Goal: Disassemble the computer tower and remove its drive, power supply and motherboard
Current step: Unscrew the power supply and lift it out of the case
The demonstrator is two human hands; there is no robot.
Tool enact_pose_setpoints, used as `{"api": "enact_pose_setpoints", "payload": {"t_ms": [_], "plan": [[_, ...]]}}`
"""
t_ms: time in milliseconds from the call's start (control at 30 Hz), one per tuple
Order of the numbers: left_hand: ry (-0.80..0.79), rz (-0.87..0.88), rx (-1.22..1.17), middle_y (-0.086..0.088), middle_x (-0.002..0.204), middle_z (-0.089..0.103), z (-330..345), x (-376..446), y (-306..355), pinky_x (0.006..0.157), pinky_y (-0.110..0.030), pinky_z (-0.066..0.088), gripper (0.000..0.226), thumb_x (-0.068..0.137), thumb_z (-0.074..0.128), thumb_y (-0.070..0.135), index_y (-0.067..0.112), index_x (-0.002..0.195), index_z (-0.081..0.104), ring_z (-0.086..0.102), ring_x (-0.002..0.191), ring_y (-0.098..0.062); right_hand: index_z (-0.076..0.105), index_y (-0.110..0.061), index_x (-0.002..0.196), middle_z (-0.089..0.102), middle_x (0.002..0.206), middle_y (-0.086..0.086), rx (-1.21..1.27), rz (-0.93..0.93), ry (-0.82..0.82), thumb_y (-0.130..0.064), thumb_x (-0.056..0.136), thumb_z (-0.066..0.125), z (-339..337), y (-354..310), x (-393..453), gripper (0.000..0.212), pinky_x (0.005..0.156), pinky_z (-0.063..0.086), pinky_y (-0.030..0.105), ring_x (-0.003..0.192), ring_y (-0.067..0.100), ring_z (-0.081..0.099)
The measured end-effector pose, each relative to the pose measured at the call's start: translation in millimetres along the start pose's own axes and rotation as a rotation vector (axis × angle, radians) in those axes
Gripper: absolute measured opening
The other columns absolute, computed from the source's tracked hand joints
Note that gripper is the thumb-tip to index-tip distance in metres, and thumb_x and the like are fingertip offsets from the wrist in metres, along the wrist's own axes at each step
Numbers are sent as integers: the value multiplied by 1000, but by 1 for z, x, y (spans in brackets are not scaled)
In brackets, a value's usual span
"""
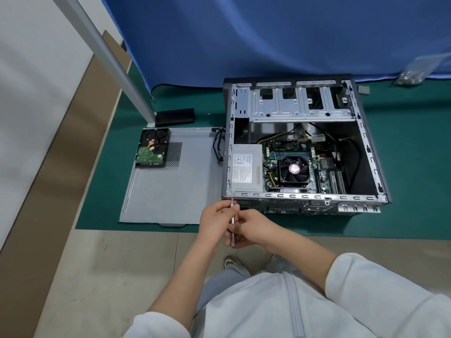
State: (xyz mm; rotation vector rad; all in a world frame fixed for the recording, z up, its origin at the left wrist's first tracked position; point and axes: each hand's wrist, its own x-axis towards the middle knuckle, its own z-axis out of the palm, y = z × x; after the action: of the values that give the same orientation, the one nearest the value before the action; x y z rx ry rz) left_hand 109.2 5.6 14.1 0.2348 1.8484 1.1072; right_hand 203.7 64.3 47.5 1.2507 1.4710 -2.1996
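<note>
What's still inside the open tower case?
Inside the grey metal tower case: silver power supply, green motherboard with black fan, cables. Drive cage looks empty; board's underside hidden.

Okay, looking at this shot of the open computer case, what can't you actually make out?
Head view only:
- Screwdriver tip and any screw at the case rear corner: too small, partly covered by the left hand.
- Right hand grip: fingers hidden behind the left hand.
- Power supply label text: too small.
- Bag contents: blurred.
</note>
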Motion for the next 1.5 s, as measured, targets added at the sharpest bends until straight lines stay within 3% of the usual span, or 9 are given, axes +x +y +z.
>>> {"api": "enact_pose_setpoints", "payload": {"t_ms": [167,333,467,633,900,1133,1267,1400,1500], "plan": [[10,10,26,-2,68,65,1,0,1,41,-20,40,16,86,68,17,11,100,69,48,39,-7,48,10,118,54,74,8,-1,12,44,3,99,34,3,1,0,25,70,53,33,64,22,58],[28,2,49,-6,72,64,3,1,3,41,-21,38,23,86,67,18,4,105,68,45,34,-8,52,2,107,56,74,9,42,14,61,1,99,39,2,2,1,16,72,54,35,64,21,59],[36,-20,21,-13,91,70,4,0,6,44,-21,39,22,88,64,15,0,103,68,54,51,-14,51,-2,98,57,72,11,89,33,88,0,96,48,1,2,1,4,62,56,32,61,22,59],[11,-29,-8,-1,84,71,4,-3,9,43,-21,40,10,91,62,17,10,94,69,58,57,-14,56,-1,94,58,72,13,105,71,109,0,94,51,1,0,2,5,55,55,28,60,23,59],[-4,-109,-63,2,74,65,5,0,15,43,-12,45,23,96,50,7,14,85,69,61,52,-4,59,0,80,62,64,11,10,82,173,-3,90,59,2,1,12,10,68,59,37,57,22,63],[-137,-267,-301,-1,74,71,2,1,15,63,-23,56,27,101,39,8,7,96,65,69,63,-12,58,-10,65,58,53,6,3,78,242,-7,77,73,1,7,14,19,61,59,35,45,16,56],[-109,-213,-117,0,86,73,-5,3,10,86,-40,53,14,87,67,27,14,90,70,68,86,-21,57,-10,67,58,60,8,1,44,226,-11,82,71,2,8,14,21,58,58,33,50,17,55],[-11,-113,-18,-6,81,70,-5,3,13,60,-26,50,11,80,74,22,12,84,72,63,70,-17,60,-5,75,57,66,8,100,-22,147,-8,90,62,2,7,13,16,51,51,27,53,17,53],[10,-131,-24,-2,76,70,-3,3,15,44,-18,41,12,86,68,16,7,92,71,56,49,-10,61,-1,87,64,78,10,249,6,22,-4,94,54,-2,6,10,11,60,54,28,62,17,61]]}}
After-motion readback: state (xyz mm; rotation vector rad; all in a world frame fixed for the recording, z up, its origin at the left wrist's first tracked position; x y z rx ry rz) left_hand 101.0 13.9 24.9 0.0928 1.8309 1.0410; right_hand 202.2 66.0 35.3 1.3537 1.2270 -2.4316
